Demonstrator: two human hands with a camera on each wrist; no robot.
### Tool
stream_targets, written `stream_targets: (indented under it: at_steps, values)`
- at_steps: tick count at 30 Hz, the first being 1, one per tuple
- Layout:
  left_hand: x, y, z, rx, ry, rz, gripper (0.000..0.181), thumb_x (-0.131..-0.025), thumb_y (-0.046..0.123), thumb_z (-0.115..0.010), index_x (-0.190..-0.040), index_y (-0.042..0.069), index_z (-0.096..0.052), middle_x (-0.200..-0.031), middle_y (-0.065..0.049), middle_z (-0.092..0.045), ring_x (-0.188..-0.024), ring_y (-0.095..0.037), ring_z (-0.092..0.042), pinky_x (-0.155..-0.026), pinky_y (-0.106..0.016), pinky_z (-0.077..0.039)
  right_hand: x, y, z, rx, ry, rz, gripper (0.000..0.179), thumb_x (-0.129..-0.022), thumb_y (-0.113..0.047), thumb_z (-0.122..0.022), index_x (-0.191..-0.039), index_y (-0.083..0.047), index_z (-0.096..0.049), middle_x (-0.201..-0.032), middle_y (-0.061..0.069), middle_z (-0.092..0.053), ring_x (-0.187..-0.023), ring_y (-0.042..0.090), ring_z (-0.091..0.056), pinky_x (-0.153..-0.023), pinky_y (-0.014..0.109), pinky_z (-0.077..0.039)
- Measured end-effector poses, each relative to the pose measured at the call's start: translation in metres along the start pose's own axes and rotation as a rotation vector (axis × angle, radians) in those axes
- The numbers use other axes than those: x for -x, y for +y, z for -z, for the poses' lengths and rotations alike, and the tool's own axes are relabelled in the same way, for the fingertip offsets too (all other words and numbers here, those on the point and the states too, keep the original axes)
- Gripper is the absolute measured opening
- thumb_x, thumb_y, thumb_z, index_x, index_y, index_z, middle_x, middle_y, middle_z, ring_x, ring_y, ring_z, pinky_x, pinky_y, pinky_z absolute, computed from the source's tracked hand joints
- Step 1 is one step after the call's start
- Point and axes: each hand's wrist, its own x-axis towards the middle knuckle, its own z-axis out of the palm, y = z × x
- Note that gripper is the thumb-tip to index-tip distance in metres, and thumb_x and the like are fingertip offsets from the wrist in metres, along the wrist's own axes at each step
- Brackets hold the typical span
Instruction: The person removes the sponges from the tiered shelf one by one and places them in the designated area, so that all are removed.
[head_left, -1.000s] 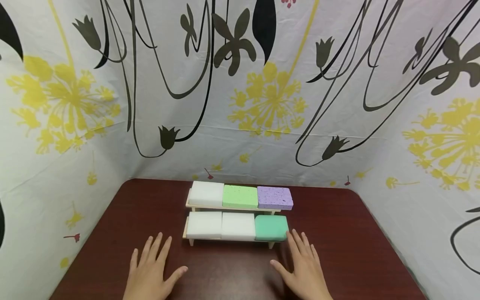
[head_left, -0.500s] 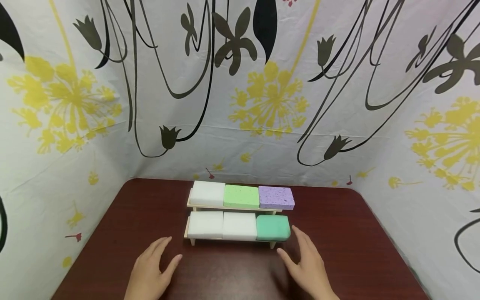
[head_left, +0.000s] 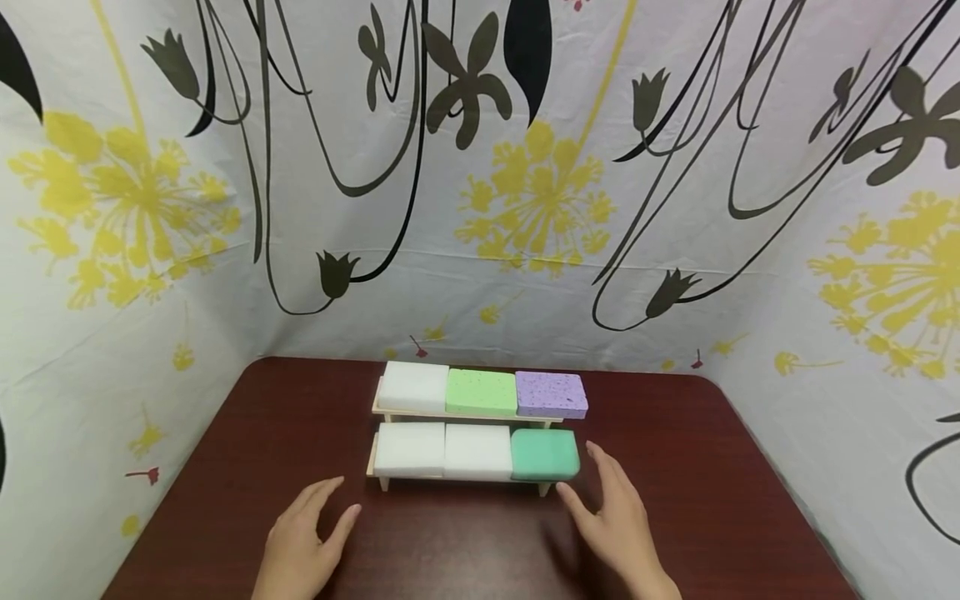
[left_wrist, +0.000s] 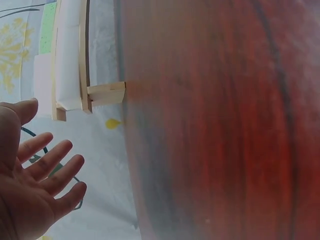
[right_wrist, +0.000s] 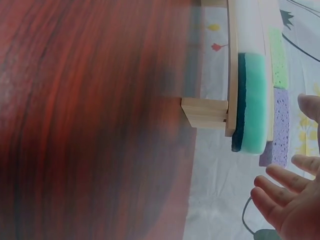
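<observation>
Two low wooden racks stand one behind the other, each bearing a row of sponges. On the front rack (head_left: 480, 481) lie two white blocks (head_left: 409, 450) and a teal sponge (head_left: 545, 455) at the right end, whose dark layer shows in the right wrist view. The rear rack (head_left: 465, 416) carries a white block (head_left: 415, 387), a light green sponge (head_left: 482, 392) and a speckled purple sponge (head_left: 551, 395). My right hand (head_left: 618, 521), fingers spread and holding nothing, is beside the teal sponge. To the left, my left hand (head_left: 303, 537) is apart from the front rack, fingers relaxed, holding nothing.
Both racks are on a dark reddish-brown table (head_left: 720, 500) with rounded far corners. A white cloth (head_left: 480, 317) printed with yellow and dark flowers hangs behind the table and along both sides.
Both hands have turned from palms down to thumbs facing inward, their fingers drawn closer together. The right hand has shifted slightly right and forward. The racks and sponges have not moved.
</observation>
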Motion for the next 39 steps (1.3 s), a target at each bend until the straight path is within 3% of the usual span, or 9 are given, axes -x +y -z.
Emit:
stream_targets:
  at_steps: [5, 14, 26, 39]
  values:
    - [-0.001, -0.002, -0.002, 0.009, -0.017, 0.024, 0.048, -0.095, 0.031, -0.073, -0.132, 0.002, -0.064, -0.129, -0.018, -0.063, -0.115, -0.042, -0.062, -0.091, -0.063, -0.053, -0.004, 0.0, -0.002, -0.008, 0.016, 0.008, 0.071, -0.086, -0.031, -0.083, -0.144, -0.004, -0.051, -0.136, 0.015, -0.059, -0.122, 0.035, -0.058, -0.092, 0.06, -0.053]
    - [-0.006, -0.005, -0.004, 0.03, -0.011, -0.004, 0.046, -0.095, 0.028, -0.074, -0.132, 0.003, -0.065, -0.129, -0.016, -0.064, -0.117, -0.041, -0.061, -0.091, -0.063, -0.052, -0.013, 0.003, -0.003, -0.033, 0.034, 0.018, 0.068, -0.086, -0.028, -0.083, -0.142, -0.004, -0.052, -0.129, 0.017, -0.062, -0.118, 0.036, -0.06, -0.088, 0.061, -0.054]
    - [-0.015, -0.004, -0.003, 0.072, -0.038, 0.005, 0.046, -0.096, 0.028, -0.073, -0.134, 0.004, -0.063, -0.129, -0.017, -0.065, -0.118, -0.04, -0.061, -0.093, -0.064, -0.051, -0.029, 0.005, 0.0, -0.05, 0.043, 0.006, 0.068, -0.087, -0.027, -0.081, -0.142, -0.002, -0.051, -0.128, 0.017, -0.063, -0.117, 0.035, -0.06, -0.088, 0.061, -0.052]
    - [-0.024, -0.01, -0.007, 0.126, -0.106, 0.067, 0.045, -0.098, 0.025, -0.069, -0.136, 0.002, -0.06, -0.126, -0.017, -0.066, -0.12, -0.039, -0.06, -0.096, -0.061, -0.05, -0.044, 0.013, 0.002, -0.065, 0.054, -0.002, 0.067, -0.088, -0.026, -0.081, -0.141, 0.002, -0.051, -0.129, 0.021, -0.062, -0.119, 0.039, -0.058, -0.093, 0.062, -0.049]
